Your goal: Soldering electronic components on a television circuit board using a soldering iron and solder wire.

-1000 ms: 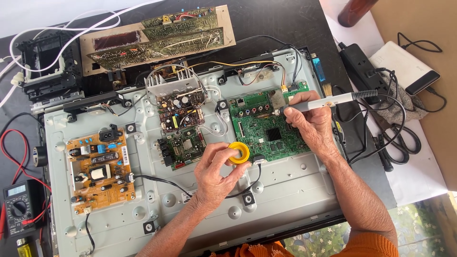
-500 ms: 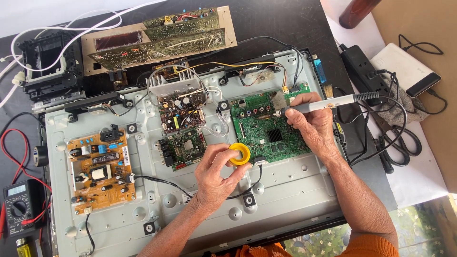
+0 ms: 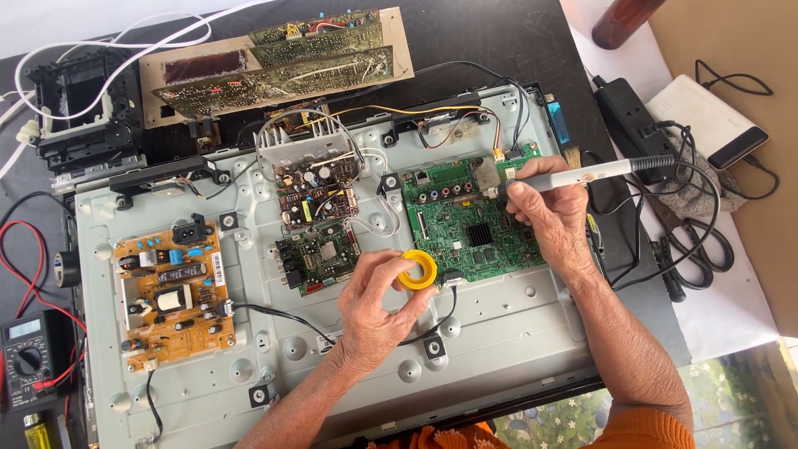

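The right hand (image 3: 553,212) grips a soldering iron (image 3: 573,176), its tip on the green mainboard (image 3: 470,220) at centre frame; a slip could bridge neighbouring pins. The left hand (image 3: 374,308) pinches a yellow solder-wick reel (image 3: 416,269) just below.

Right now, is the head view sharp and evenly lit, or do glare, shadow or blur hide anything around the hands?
Head view: soft, even daylight, no hard shadows; the left hand on the yellow ring and the right hand holding the soldering iron look sharp; the green board reads clearly; the metal panel shows mild sheen only; the white cloth at right is bright, nearly washed out.
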